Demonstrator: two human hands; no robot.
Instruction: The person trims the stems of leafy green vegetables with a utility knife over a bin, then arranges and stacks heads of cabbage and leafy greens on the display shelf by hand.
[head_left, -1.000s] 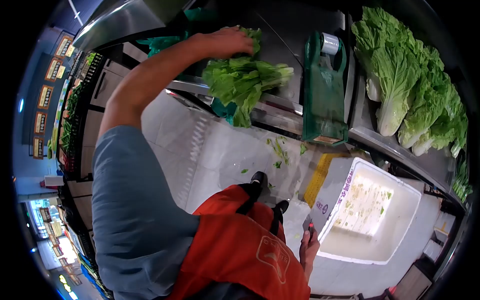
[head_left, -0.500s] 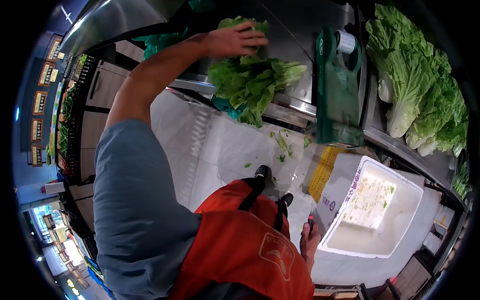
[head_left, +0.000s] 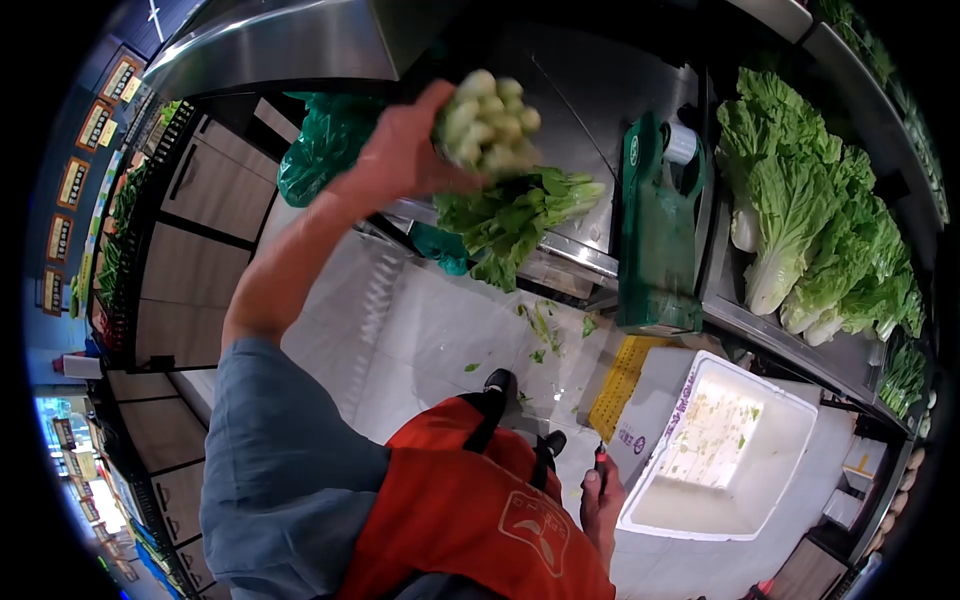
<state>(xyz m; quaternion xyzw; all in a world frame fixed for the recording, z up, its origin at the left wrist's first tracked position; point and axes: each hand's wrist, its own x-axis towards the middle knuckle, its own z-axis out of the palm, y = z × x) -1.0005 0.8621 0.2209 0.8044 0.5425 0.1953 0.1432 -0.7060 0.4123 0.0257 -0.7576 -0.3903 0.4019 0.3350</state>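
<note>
Moved: left hand (head_left: 415,150), raised, now above the surface (head_left: 590,85) | left grip: clasped round a bunch (head_left: 490,120), pale stem ends showing, near leafy greens (head_left: 515,220) | right hand (head_left: 604,503): closed round red-black tool (head_left: 600,464)

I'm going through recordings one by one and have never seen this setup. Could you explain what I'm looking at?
There is no machine here: a person works bare-handed. One camera worn on the head looks forward and down. The left hand holds a bunch of vegetables, its pale stem ends showing. The right hand holds a red-and-black tool, low by the red apron. On the metal counter lies another leafy bunch, some leaves hanging over the edge, near a green holder. Further right are large leafy heads.
</note>
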